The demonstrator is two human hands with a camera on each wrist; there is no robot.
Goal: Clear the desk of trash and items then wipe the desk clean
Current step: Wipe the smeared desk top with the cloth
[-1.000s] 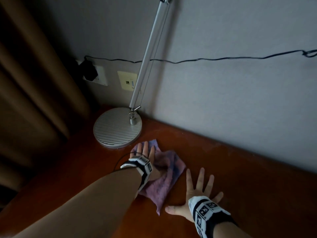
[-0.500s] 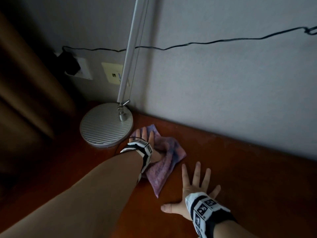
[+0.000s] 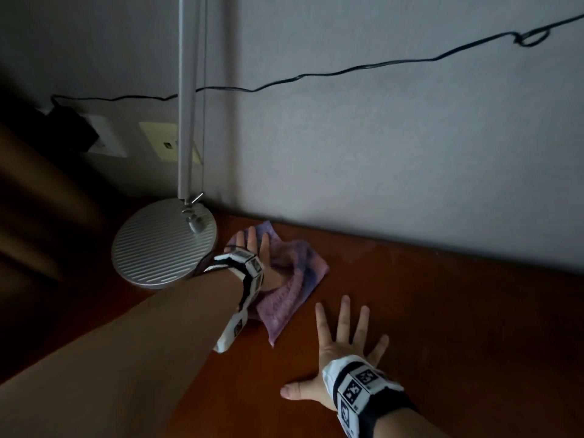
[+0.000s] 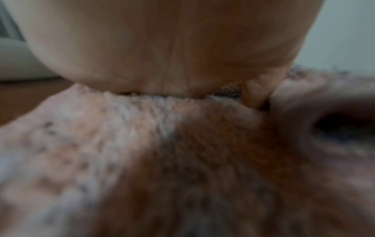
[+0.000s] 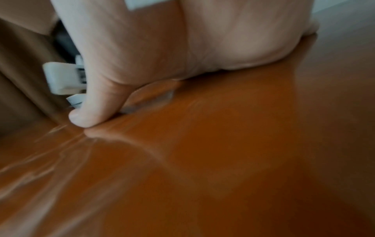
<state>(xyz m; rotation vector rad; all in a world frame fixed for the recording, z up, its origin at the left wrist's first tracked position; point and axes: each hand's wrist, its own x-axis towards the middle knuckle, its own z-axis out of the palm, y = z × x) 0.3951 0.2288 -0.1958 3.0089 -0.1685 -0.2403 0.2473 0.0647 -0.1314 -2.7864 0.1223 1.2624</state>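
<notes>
A purple cloth [image 3: 292, 290] lies on the reddish-brown desk [image 3: 442, 311] near the wall. My left hand [image 3: 257, 251] presses flat on the cloth with straight fingers, right beside the lamp base. In the left wrist view the palm [image 4: 172, 48] sits on the fuzzy cloth [image 4: 121, 144]. My right hand [image 3: 343, 343] rests flat on the bare desk with fingers spread, to the right of the cloth. The right wrist view shows the palm [image 5: 182, 40] and thumb down on the desk surface [image 5: 243, 144].
A silver round lamp base [image 3: 164, 241] with a tall pole [image 3: 186, 90] stands at the back left, touching distance from the cloth. A black cable [image 3: 347, 71] runs along the wall from a socket [image 3: 104, 137]. Brown curtains [image 3: 31, 200] hang at left.
The left hand has slid the cloth slightly toward the wall beside the lamp base. The right hand stays flat on the desk. The head view has shifted left and down.
</notes>
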